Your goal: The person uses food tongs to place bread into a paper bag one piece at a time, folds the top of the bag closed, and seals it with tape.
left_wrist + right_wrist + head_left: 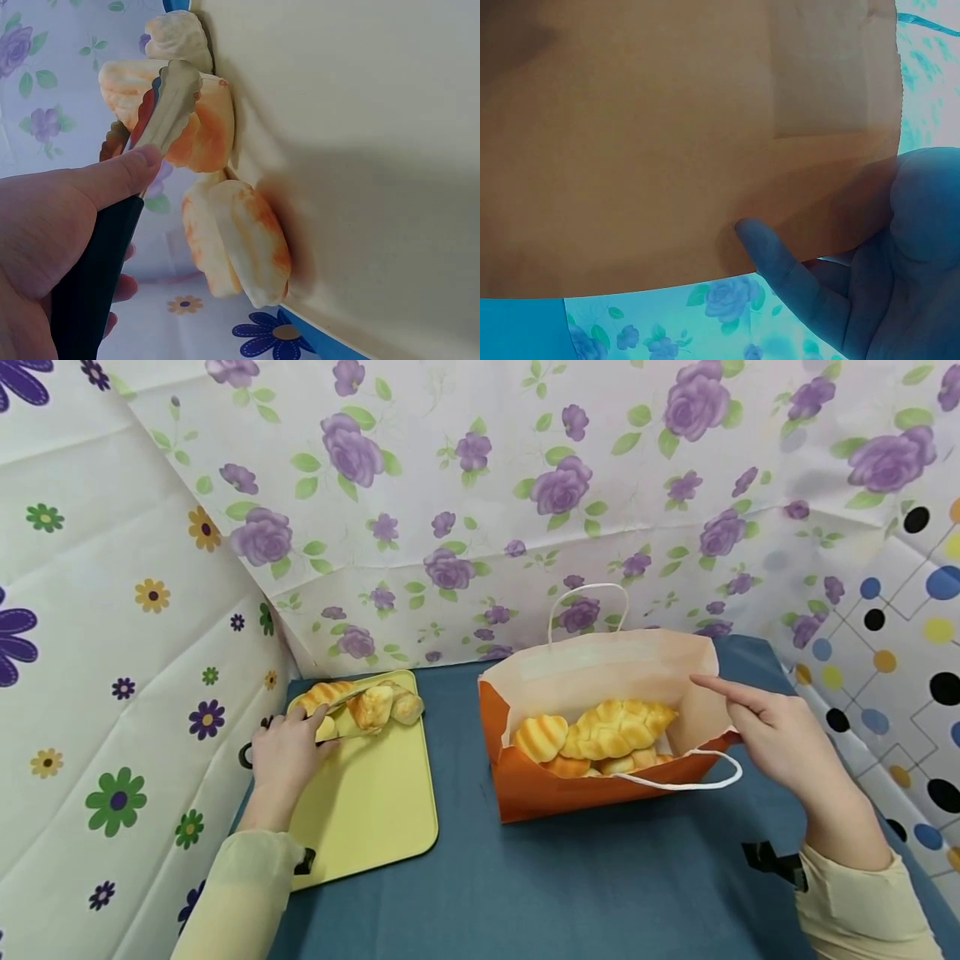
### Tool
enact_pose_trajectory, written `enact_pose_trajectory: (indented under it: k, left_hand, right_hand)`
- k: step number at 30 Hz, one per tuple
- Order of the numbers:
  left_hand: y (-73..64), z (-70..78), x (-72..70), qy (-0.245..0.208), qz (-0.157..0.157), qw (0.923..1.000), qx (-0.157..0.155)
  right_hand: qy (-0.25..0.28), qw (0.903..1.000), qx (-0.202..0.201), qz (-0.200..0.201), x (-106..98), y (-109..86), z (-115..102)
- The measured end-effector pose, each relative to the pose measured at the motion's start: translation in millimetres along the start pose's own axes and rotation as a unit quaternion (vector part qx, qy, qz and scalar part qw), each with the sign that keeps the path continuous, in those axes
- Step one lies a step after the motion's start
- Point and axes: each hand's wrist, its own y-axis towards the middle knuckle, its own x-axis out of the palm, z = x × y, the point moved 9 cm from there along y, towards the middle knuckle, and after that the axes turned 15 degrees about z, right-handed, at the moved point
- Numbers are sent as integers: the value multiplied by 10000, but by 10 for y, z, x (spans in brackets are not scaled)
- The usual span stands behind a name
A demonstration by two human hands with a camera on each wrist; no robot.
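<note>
My left hand grips the dark handles of metal tongs over the yellow tray. A golden-brown bread roll lies between the tongs' arms; whether they squeeze it, I cannot tell. Behind it sits a paler roll, and nearer the hand lies a striped bread. On the other side, my right hand pinches the right rim of an orange paper bag. Its index finger stretches over the bag's mouth, and the thumb presses the outside. Inside the bag are a braided loaf and several other breads.
White string handles rise from the bag's back rim and droop over its front. A blue cloth covers the table. Flowered cloth walls enclose the back and left, with a dotted one at the right.
</note>
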Motion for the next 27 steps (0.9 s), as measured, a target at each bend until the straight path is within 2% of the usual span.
enact_pose_trajectory:
  k: [7,17,27]
  left_hand:
    - [-38,-43,-22,-72,130,9999,-81]
    - [-177,-111,-76,-307,303,9985,-342]
    - [-241,-103,-164,-585,418,9962,-482]
  right_hand:
    - [-33,10000,32,-12,7,5,3]
    - [-15,10000,-18,29,17,28,-9]
    - [25,10000,38,36,25,32,2]
